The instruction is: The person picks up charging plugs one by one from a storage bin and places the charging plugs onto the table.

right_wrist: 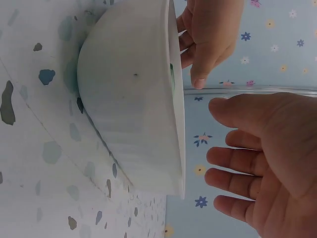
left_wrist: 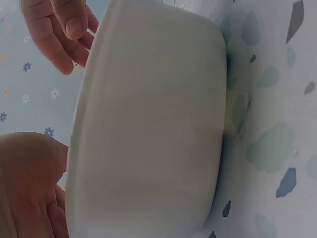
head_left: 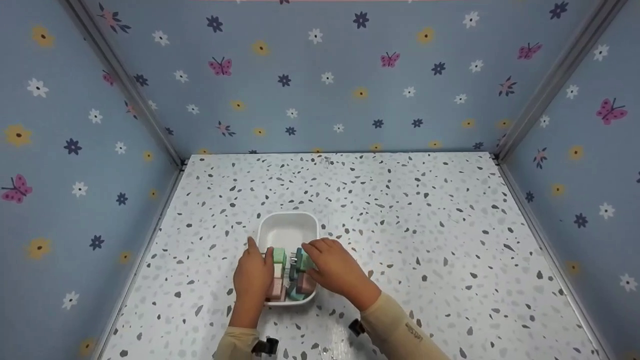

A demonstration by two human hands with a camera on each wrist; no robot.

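Note:
A white plastic bin [head_left: 287, 232] stands on the speckled table. In its near half lie small block-like pieces: a light green one [head_left: 279, 255] and a pink one [head_left: 274, 290] on the left, with dark teal pieces [head_left: 294, 272] bearing small metallic prongs to their right. My left hand [head_left: 251, 277] is at the bin's left rim, its thumb over the green and pale pieces; the rim hides some fingertips in the left wrist view. Over the right rim is my right hand [head_left: 337, 265], its fingers above another green piece [head_left: 307, 260]. In the right wrist view its loosely bent fingers [right_wrist: 233, 161] hold nothing.
Blue flower-and-butterfly panels [head_left: 325, 75] wall the table [head_left: 425, 225] at the back and both sides, with grey metal strips [head_left: 550, 80] at the corners. Small black devices [head_left: 266, 346] are strapped near both sleeve cuffs.

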